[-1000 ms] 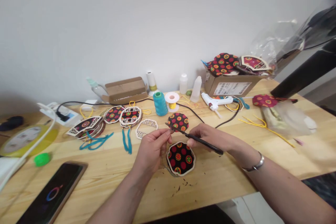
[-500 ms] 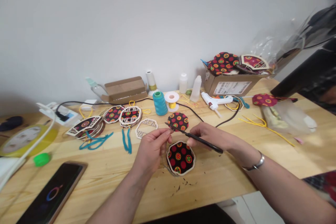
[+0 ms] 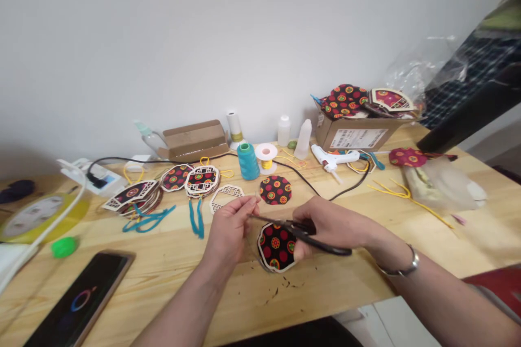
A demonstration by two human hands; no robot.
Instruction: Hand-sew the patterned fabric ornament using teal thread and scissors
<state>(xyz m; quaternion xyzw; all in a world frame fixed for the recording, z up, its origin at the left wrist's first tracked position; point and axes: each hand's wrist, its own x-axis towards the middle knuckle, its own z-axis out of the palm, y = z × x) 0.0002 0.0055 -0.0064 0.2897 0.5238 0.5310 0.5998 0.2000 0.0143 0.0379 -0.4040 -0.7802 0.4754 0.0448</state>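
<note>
My right hand (image 3: 325,222) grips a pair of black-handled scissors (image 3: 325,244), whose blades reach left toward my other fingertips. My left hand (image 3: 230,227) is pinched shut, and what lies between its finger and thumb is too small to make out. Below the blades lies a wooden scalloped frame with black flowered fabric (image 3: 277,252), partly covered by the scissors and my right hand. Dark scraps (image 3: 280,286) are scattered in front of it. Just beyond my hands rests a loose round piece of flowered fabric (image 3: 275,190). An openwork wooden frame (image 3: 227,197) sits behind my left hand.
A teal thread cone (image 3: 248,161) and a yellow cord spool (image 3: 266,158) stand behind. A white glue gun (image 3: 334,157) with a black cable lies beside a cardboard box (image 3: 358,133) of fabric pieces. At left are a phone (image 3: 81,301) and finished ornaments (image 3: 202,180).
The scissors and my right hand have come down and nearer, now over the fabric-covered frame. My left hand has shifted slightly left. A person's checked clothing has come into view at the right.
</note>
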